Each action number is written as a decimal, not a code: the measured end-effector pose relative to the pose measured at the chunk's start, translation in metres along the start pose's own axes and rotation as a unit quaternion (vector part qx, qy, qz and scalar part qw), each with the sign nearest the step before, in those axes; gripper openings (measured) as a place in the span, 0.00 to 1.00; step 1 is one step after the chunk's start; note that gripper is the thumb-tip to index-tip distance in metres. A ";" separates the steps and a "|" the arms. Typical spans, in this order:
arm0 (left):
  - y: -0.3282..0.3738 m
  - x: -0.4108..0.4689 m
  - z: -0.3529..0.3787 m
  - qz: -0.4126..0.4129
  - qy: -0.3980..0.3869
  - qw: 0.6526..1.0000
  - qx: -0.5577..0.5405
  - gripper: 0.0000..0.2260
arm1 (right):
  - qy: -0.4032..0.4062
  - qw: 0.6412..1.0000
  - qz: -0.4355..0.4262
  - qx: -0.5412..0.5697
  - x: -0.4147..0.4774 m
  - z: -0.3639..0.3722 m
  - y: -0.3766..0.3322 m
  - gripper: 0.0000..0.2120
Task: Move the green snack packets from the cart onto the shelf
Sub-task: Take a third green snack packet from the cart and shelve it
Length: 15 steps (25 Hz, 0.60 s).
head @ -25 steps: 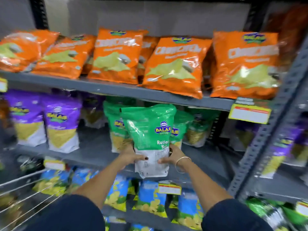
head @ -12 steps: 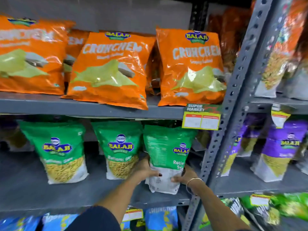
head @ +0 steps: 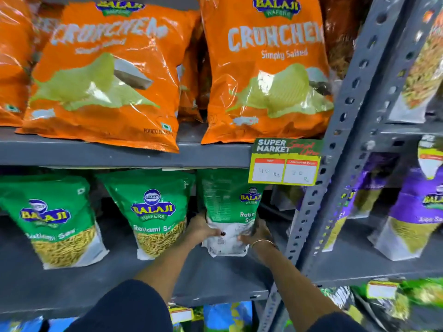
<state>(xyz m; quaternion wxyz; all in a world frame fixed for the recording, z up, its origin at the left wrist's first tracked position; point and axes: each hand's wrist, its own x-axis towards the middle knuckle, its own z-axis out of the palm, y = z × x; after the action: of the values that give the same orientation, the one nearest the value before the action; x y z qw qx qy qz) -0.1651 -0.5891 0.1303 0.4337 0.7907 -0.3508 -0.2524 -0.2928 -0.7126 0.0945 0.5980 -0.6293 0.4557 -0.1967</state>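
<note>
A green snack packet (head: 229, 212) stands upright on the grey shelf (head: 72, 279), at the right end of a row with two other green packets (head: 153, 212). The left hand (head: 200, 230) and right hand (head: 260, 233) clasp its white lower part from either side (a bangle (head: 262, 242) circles the right wrist), both forearms reaching forward. Orange packets (head: 263, 68) sit on the shelf above.
</note>
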 end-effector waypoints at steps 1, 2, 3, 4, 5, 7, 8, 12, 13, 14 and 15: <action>0.002 0.000 -0.002 0.005 -0.018 1.000 -0.009 0.33 | 0.050 0.998 0.014 -0.032 -0.003 0.003 -0.003 0.28; 0.002 0.000 -0.004 0.000 -0.047 0.998 -0.036 0.31 | 0.088 0.993 -0.010 -0.076 -0.002 0.004 0.003 0.26; 0.002 0.001 -0.007 -0.015 -0.079 0.994 -0.069 0.27 | 0.097 0.992 -0.013 -0.077 0.009 0.005 0.014 0.21; 0.003 0.001 -0.010 -0.035 -0.104 0.988 -0.104 0.22 | 0.119 0.991 -0.011 -0.063 0.021 0.006 0.024 0.20; 0.003 0.001 -0.014 -0.056 -0.122 0.984 -0.120 0.18 | 0.148 0.986 -0.013 -0.073 0.020 0.006 0.024 0.20; -0.001 0.004 -0.018 -0.069 -0.125 0.985 -0.095 0.13 | 0.147 0.985 -0.043 -0.080 -0.003 0.006 0.008 0.19; -0.001 0.002 -0.017 -0.063 -0.133 0.985 -0.085 0.15 | 0.123 0.987 -0.046 -0.098 -0.014 0.008 -0.001 0.18; 0.000 0.000 -0.004 0.007 -0.082 0.996 -0.040 0.24 | 0.021 0.965 0.004 -0.261 -0.033 0.012 -0.009 0.41; 0.001 0.003 -0.002 0.016 -0.063 0.997 -0.030 0.26 | 0.020 0.963 0.003 -0.268 -0.036 0.015 -0.008 0.48; 0.001 0.006 0.001 0.019 -0.057 0.998 -0.034 0.28 | 0.018 0.968 -0.005 -0.251 -0.037 0.017 -0.006 0.54; 0.000 0.009 0.003 0.014 -0.060 0.997 -0.042 0.30 | 0.013 0.975 -0.018 -0.220 -0.038 0.018 -0.005 0.58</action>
<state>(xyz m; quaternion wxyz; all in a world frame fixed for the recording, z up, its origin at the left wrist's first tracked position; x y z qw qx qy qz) -0.1620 -0.5974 0.1283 0.4485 0.7501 -0.3760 -0.3080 -0.2960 -0.6721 0.1066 0.4356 -0.7509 0.4839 -0.1109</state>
